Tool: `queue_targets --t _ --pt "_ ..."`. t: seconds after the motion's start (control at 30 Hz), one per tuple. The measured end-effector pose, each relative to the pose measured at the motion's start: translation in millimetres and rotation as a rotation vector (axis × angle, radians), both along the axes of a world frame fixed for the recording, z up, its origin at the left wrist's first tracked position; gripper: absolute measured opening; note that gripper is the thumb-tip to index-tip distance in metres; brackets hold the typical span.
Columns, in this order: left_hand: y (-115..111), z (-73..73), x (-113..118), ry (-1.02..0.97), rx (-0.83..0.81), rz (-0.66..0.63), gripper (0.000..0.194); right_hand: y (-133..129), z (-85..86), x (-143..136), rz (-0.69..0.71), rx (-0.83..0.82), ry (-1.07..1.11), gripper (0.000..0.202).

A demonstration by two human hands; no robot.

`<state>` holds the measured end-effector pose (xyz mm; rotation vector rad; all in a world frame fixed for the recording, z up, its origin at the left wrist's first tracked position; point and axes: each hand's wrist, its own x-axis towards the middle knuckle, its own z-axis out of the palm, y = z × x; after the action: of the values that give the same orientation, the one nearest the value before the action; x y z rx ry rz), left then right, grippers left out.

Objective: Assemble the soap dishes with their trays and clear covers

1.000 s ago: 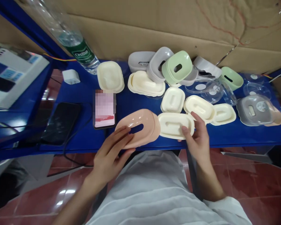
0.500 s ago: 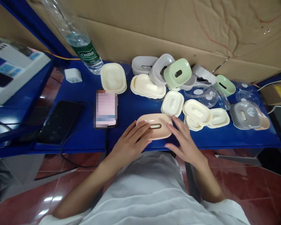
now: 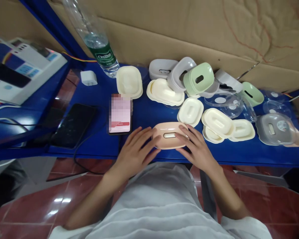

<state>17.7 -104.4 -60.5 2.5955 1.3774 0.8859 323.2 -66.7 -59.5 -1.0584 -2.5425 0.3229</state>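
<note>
Taking the peach box (image 3: 161, 142) as the clock's centre, the power strip (image 3: 46, 68) is near ten o'clock, with the dark phone (image 3: 74, 125) at nine and the white plug (image 3: 89, 78) at ten. The bottle (image 3: 105, 58) leans between ten and eleven; the lit phone (image 3: 120, 114) lies closer in, its top edge by the cream tray (image 3: 129, 82) at eleven. The left hand (image 3: 136, 152) has its grip on the box's nine o'clock end, fingers over the top. The box sits at the counter's (image 3: 149, 117) near edge, something pale showing through its slot. The right hand (image 3: 199, 152) grips the three o'clock end, fingers also on top. Grey boxes (image 3: 180, 78) stand at twelve, a green box (image 3: 203, 77) at one. Cream lids (image 3: 219, 122) overlap near three, clear lids (image 3: 230, 108) at two, and a smoky lid (image 3: 276, 129) farther out at three.
</note>
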Motion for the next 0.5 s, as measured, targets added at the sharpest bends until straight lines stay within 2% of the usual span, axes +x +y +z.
queue_targets --t 0.13,0.2,0.4,0.5 --pt "-10 -3.4 -35 0.003 0.033 0.268 0.056 -1 -0.2 -1 -0.009 0.021 -0.007 0.06" --pt "-14 -7.9 -48 0.025 0.042 0.355 0.061 -1 -0.6 -1 -0.015 0.028 -0.008 0.06" --pt "-17 -22.9 -62 -0.026 0.023 0.423 0.058 -2 -3.5 1 -0.043 0.013 -0.007 0.062" --pt "-19 -20.2 -61 -0.05 0.064 0.424 0.055 -2 -4.8 1 -0.044 0.004 0.003 0.066"
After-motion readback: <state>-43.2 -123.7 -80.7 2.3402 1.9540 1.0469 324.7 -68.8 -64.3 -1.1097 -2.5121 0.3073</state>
